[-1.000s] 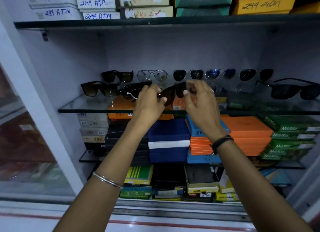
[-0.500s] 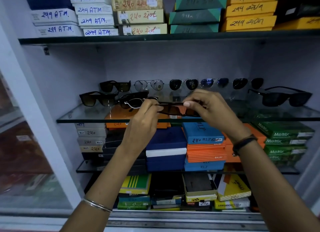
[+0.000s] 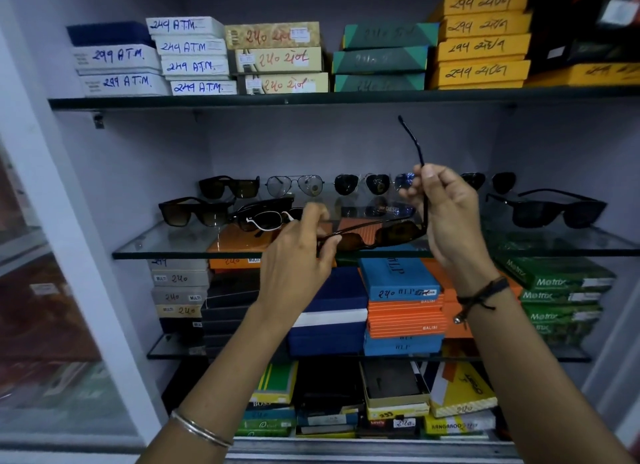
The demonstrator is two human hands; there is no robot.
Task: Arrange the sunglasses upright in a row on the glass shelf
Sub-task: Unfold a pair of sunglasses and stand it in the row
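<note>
Both hands are closed on the brown sunglasses (image 3: 374,236), the left hand (image 3: 298,255) pinching one side, the right hand (image 3: 446,214) lifting an unfolded arm, over the glass shelf (image 3: 166,252); this light, thin frame seems fragile, so hold near hinges.

silver bangle (image 3: 201,429), black thread wristband (image 3: 483,293)

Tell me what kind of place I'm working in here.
Most likely a small retail shop's display cabinet. Sunglasses stand in a row on a glass shelf, and stacked boxes with handwritten price numbers fill the shelves above and below. Both hands hold a brown pair.
</note>
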